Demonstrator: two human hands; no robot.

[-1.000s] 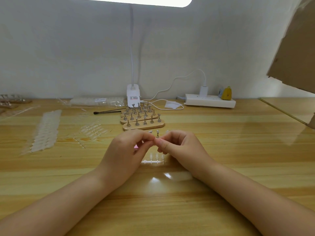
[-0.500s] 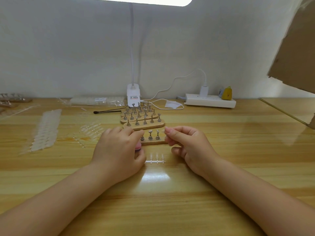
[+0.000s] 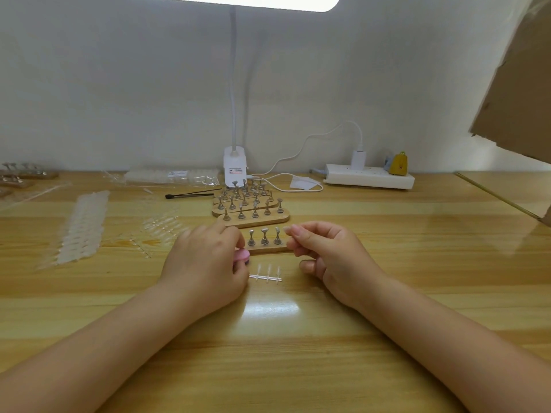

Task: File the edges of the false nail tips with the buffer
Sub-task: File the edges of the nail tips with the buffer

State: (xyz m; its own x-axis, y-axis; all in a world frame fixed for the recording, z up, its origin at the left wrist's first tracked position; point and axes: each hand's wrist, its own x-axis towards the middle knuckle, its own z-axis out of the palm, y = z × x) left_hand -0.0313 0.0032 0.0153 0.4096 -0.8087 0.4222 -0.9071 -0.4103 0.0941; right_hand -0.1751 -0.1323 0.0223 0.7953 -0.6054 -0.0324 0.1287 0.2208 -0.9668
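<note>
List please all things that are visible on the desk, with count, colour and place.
buffer: one, pink, in left hand
nail tip strip: one, clear, between the hands
wooden stands with metal pegs: several, tan, centre
nail tip sheets: clear, left
brush: one, black, behind centre
lamp base: one, white, rear
power strip: one, white, rear right
cardboard: brown, upper right
left hand: holds buffer
right hand: fingers curled, content unclear

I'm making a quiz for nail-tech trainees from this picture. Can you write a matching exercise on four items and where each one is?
Things:
1. pink buffer
2. power strip
3. clear sprue
4. black brush

Places:
A. far right, by the wall
B. on the table between the two hands
C. in the left hand
D. left of the wooden stands

Pairs: 1-C, 2-A, 3-B, 4-D
</note>
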